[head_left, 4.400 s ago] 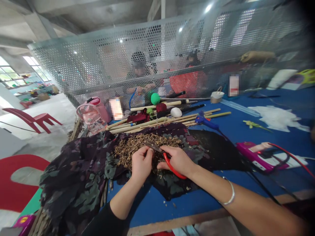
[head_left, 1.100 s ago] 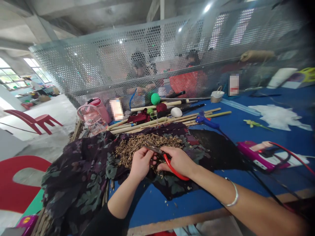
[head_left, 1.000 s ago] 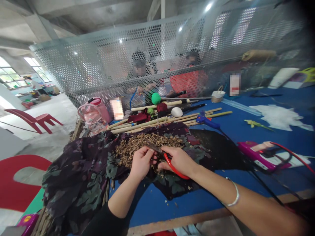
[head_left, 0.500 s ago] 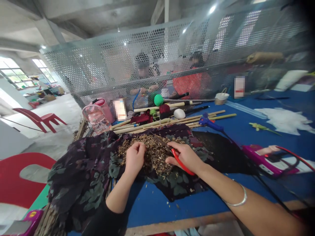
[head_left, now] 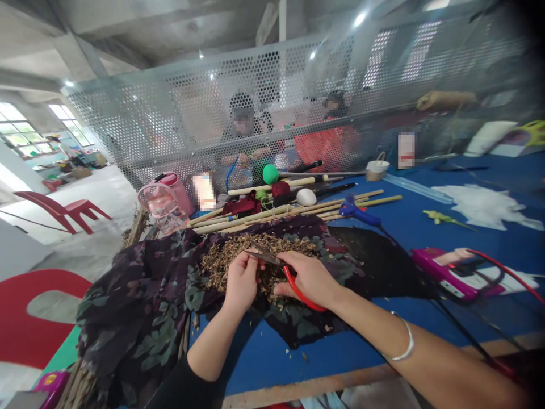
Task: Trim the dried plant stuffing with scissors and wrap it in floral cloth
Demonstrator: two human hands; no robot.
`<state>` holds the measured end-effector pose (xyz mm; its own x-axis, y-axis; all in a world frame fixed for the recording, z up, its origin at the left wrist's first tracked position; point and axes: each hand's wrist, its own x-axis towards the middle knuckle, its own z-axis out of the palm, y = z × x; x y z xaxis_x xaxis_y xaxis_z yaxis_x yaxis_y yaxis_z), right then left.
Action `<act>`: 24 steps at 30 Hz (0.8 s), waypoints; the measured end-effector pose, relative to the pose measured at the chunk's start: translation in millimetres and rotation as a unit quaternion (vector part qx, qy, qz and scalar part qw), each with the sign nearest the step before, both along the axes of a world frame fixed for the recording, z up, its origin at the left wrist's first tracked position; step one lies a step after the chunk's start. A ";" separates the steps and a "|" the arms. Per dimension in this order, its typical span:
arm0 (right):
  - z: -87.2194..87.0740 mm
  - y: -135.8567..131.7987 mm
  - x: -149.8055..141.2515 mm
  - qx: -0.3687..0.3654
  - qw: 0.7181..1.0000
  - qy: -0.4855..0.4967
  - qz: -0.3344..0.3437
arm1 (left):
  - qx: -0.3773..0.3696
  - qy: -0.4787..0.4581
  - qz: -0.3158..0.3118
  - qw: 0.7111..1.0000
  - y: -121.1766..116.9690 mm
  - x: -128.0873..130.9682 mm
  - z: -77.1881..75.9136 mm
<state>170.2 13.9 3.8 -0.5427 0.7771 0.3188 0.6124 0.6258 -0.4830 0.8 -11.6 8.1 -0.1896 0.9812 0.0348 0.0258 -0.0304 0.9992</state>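
Note:
A pair of red-handled scissors is in my right hand, its blades slightly apart and pointing left. My left hand is closed in a pinch right at the blade tips; whatever lies between its fingers is too small to make out. Both hands hover over a heap of small dry brown pieces, which look like chopped plant bits. Under the heap spreads a dark floral cloth, draped over the left side of the table.
Behind the heap lie several wooden sticks, yarn balls and a blue glue gun. A pink bag stands at left, a magenta device with cables at right. A perforated metal screen closes the back; people sit beyond it.
Half a second ago my hands were apart, the scissors away from my left fingers. Now they have come together again, with the blades at my left fingertips. The view has swung slightly.

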 end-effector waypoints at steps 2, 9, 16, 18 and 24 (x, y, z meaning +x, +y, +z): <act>0.3 -0.2 -0.1 0.001 1.000 0.000 0.001 | 0.007 0.037 0.003 0.999 -1.7 1.7 -1.8; 1.8 -0.9 0.0 0.012 1.000 0.008 0.002 | 0.043 0.142 0.018 0.989 -5.9 2.9 -8.0; 4.5 -1.5 0.7 -0.020 0.999 0.036 0.020 | 0.079 0.208 0.031 0.974 -8.2 1.6 -4.3; 6.2 -2.3 0.8 -0.040 0.998 0.039 0.023 | 0.080 0.220 0.032 0.972 -9.0 1.3 -4.0; 8.9 -4.4 0.9 -0.098 0.994 0.040 0.021 | 0.064 0.220 0.021 0.973 -6.6 -1.6 -9.6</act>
